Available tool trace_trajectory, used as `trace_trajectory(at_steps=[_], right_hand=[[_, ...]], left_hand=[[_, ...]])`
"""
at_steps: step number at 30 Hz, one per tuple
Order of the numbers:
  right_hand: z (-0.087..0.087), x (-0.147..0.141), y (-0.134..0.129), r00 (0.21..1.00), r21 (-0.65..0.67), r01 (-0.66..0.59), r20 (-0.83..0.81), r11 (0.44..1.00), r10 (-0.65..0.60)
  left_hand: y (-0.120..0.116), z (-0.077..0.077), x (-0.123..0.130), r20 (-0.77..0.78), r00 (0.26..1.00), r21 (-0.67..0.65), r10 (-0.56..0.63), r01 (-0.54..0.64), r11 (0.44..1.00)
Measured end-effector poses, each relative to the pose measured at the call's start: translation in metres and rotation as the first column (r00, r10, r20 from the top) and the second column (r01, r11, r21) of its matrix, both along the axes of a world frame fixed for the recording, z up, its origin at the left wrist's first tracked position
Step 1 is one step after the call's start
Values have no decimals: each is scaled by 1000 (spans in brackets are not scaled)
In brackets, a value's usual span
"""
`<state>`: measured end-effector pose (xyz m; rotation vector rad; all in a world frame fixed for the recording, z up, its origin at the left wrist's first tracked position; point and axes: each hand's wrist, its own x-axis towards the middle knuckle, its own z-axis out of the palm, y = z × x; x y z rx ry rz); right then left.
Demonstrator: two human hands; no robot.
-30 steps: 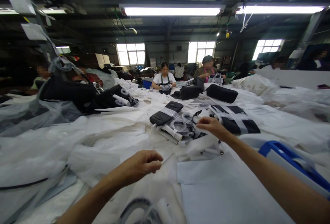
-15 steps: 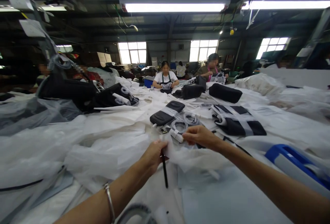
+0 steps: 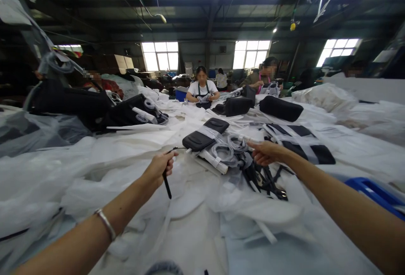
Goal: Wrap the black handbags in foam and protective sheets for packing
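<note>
My left hand [image 3: 162, 168] is closed around a narrow black strap [image 3: 167, 185]. One end hangs below the fist, and a thin dark piece sticks out above it towards a flat black case [image 3: 205, 134] with a clear wrap round its middle. Beyond the table's middle, my right hand [image 3: 267, 152] has its fingers curled beside wrapped grey coils [image 3: 223, 152]; what its fingertips hold is too small to make out. Beneath that hand lie tangled black straps [image 3: 264, 180] with a metal buckle. A white wrapped roll [image 3: 215, 162] rests between the hands.
White wrapping sheets [image 3: 126, 190] cover most of the table. Black bags [image 3: 281, 108] lie further back, and a wrapped black bag [image 3: 305, 144] is at the right. A blue-edged object [image 3: 373, 192] stands near my right forearm. Co-workers [image 3: 202, 87] sit across the table.
My left hand has moved left and away from the white sheet, with the black strap in it. My right hand has moved right and farther off, leaving the white roll; the tangled straps now show.
</note>
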<state>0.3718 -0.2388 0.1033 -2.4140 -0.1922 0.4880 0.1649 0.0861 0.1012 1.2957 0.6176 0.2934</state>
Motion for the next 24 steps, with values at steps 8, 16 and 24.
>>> trace_trajectory(at_steps=[8, 16, 24], right_hand=[[-44, -12, 25, 861, 608, 385, -508, 694, -33], [-40, -14, 56, 874, 633, 340, -486, 696, 16], [-40, -7, 62, 980, 358, 93, -198, 929, -22]], left_hand=[[14, -8, 80, -41, 995, 56, 93, -91, 994], [16, -28, 92, -117, 992, 31, 40, -37, 999], [19, -25, 95, -30, 999, -16, 32, -32, 999]])
